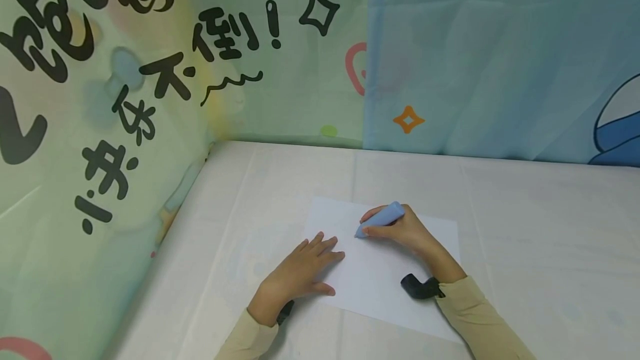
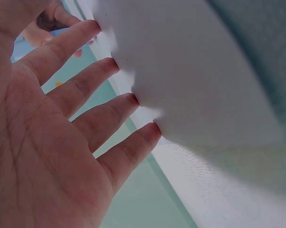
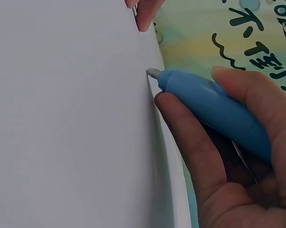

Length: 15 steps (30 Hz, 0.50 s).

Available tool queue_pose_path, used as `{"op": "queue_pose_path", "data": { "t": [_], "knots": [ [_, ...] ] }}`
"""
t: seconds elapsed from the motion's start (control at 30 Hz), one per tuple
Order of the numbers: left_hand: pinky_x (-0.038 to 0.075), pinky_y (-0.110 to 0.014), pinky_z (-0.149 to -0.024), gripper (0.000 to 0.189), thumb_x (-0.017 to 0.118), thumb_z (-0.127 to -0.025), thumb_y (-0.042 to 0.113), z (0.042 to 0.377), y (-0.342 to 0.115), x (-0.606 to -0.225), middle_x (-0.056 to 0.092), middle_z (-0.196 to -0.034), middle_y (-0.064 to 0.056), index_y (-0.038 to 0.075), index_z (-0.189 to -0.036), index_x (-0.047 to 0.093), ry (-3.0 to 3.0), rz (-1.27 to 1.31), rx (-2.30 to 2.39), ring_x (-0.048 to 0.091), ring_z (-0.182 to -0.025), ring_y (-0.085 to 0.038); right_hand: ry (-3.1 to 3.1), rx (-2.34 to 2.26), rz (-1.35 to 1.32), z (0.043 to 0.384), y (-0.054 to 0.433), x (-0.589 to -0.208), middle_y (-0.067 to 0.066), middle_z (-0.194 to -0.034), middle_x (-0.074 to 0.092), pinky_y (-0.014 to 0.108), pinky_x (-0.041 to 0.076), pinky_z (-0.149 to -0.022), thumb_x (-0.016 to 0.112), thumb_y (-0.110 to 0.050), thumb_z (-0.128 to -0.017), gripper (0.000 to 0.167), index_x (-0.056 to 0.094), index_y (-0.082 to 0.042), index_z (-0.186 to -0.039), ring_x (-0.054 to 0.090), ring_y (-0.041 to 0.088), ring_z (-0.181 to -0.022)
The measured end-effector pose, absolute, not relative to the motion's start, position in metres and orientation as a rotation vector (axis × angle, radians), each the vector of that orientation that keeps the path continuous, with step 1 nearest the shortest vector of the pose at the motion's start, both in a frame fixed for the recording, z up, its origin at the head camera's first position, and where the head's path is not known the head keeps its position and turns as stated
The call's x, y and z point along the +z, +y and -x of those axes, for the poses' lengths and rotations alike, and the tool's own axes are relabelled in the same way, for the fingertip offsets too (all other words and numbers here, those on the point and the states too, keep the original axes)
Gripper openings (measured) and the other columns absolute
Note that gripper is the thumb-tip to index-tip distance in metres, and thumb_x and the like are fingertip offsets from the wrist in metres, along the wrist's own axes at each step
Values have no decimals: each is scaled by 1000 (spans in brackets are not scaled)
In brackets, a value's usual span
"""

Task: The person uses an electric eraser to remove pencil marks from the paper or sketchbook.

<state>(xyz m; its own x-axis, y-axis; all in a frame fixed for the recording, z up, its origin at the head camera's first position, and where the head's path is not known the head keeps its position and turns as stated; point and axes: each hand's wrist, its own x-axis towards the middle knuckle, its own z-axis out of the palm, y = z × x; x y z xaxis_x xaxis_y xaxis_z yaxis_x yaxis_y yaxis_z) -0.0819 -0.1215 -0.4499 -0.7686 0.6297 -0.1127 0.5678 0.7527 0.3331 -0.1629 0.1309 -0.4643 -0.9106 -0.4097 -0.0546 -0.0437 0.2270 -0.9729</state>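
A sheet of white paper [image 1: 370, 282] lies on the white-covered table. My right hand [image 1: 400, 229] grips a thick blue pen [image 1: 385, 216], its body slanting down to the left. In the right wrist view, the grey tip of the pen [image 3: 204, 104] meets the paper, or nearly does. My left hand [image 1: 305, 268] is spread flat over the paper's left edge, fingers apart. Its fingertips [image 2: 155, 128] press on the sheet in the left wrist view, and that hand holds nothing. A couple of tiny dark marks show on the paper there.
A green printed cloth [image 1: 285, 99] with dark lettering hangs at the left and back. A blue cloth [image 1: 500, 60] covers the back right. The white tabletop [image 1: 550, 238] stretches around the sheet. A black wrist-camera mount [image 1: 419, 286] juts from the right cuff above the paper.
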Motion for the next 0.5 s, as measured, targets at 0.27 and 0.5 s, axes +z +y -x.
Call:
{"op": "queue_pose_path", "data": {
  "t": [0.27, 0.5],
  "knots": [
    [36, -52, -111, 68, 74, -81, 41, 82, -121, -450, 41, -152, -12, 12, -139, 53, 2736, -957, 406, 32, -143, -36, 2223, -1754, 383, 164, 133, -466, 17, -103, 72, 23, 51, -80, 79, -9, -81, 28, 70, 6, -103, 64, 10, -93],
    [35, -52, -111, 68, 74, -81, 41, 82, -121, -449, 40, -153, -12, 12, -139, 53, 2727, -951, 409, 32, -143, -36, 2254, -1748, 356, 165, 134, -467, 15, -104, 73, 23, 50, -85, 79, -11, -82, 29, 71, 5, -104, 63, 9, -99]
  ]
}}
